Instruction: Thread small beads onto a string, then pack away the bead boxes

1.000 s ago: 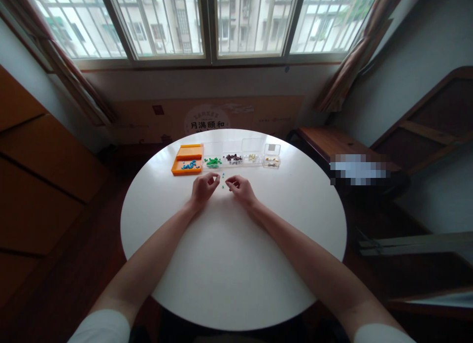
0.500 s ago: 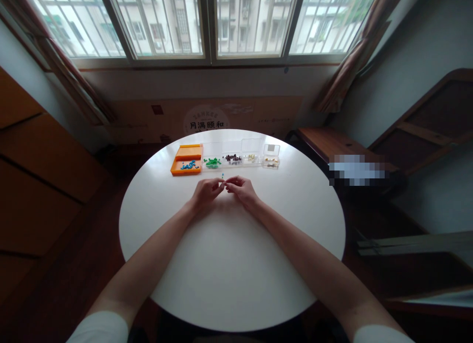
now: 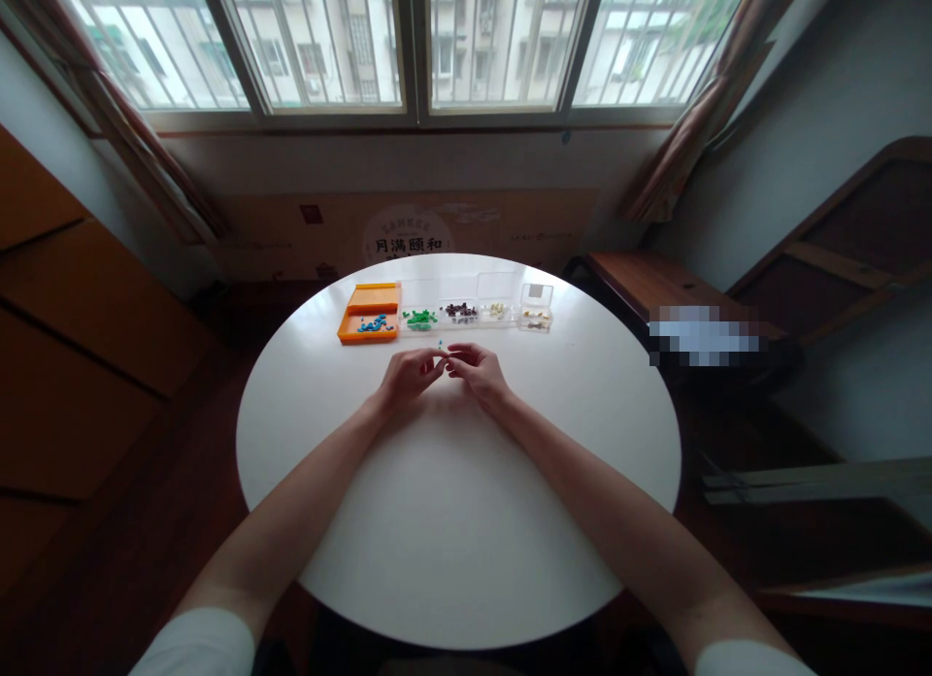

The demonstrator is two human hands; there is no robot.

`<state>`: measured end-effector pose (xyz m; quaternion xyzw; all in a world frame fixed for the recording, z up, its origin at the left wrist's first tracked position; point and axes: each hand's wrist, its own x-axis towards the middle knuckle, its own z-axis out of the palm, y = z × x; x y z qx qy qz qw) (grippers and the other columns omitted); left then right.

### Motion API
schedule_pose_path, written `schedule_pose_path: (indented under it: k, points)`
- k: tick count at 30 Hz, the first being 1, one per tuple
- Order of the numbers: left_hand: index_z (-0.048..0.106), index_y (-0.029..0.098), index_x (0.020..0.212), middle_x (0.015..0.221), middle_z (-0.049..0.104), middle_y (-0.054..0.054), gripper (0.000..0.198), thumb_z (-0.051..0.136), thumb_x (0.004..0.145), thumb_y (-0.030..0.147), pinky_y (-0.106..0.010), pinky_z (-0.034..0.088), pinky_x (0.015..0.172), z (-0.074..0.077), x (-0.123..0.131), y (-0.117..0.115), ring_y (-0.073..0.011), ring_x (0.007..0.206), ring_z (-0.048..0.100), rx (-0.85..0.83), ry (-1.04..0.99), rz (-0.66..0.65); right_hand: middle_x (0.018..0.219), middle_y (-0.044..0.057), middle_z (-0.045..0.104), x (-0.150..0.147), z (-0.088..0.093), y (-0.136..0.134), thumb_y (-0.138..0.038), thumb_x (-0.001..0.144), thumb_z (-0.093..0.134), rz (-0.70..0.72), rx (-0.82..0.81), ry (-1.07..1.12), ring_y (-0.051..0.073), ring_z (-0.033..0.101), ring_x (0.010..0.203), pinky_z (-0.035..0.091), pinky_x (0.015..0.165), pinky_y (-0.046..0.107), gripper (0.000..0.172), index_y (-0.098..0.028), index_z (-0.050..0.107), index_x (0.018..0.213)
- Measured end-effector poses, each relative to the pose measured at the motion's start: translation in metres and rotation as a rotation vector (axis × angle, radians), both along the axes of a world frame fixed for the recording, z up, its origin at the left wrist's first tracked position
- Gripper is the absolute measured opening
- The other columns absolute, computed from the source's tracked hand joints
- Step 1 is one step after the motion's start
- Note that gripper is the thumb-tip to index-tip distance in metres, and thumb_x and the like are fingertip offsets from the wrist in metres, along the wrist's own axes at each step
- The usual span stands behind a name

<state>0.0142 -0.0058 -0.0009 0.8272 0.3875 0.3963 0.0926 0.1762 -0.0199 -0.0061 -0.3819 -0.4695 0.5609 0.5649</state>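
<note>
My left hand (image 3: 408, 375) and my right hand (image 3: 478, 371) meet fingertip to fingertip above the far half of the round white table. Thumb and fingers are pinched together on both; whatever lies between them is too small to make out. Just beyond the fingertips shows a tiny blue and green piece (image 3: 440, 345); I cannot tell whether it is held or lies on the table. Small blue pieces (image 3: 375, 324) lie in an orange case (image 3: 349, 338) past my left hand. To its right, clear boxes hold green pieces (image 3: 420, 319), dark brown pieces (image 3: 461, 313) and cream pieces (image 3: 498, 310).
A small clear box (image 3: 536, 293) with yellow and greyish bits stands at the right end of the row. The white table (image 3: 458, 521) has a rounded edge. Beyond it are a printed cardboard panel (image 3: 269, 231), a wooden bench (image 3: 648, 278) and a barred window.
My right fingers have lifted and shifted slightly at the pinch. Less of the tiny blue and green piece shows beyond the fingertips. The boxes stay in place.
</note>
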Motion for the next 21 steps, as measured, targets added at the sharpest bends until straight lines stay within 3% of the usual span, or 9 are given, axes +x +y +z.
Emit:
schedule_pose_path:
  k: [21]
  points:
    - [0.068,0.018,0.09,0.057,0.059,0.002,0.02,0.055,0.083,0.031,-0.017,0.037,0.053,-0.0009,0.0,-0.0005,-0.0062,0.05,0.049,0.024,0.0,0.005,0.068,0.003,0.067,-0.0016,0.0045,-0.0012,-0.037,0.056,0.076,-0.036,-0.038,-0.028,0.012,0.06,0.061,0.049,0.061,0.028,0.034,-0.015,0.067,0.079]
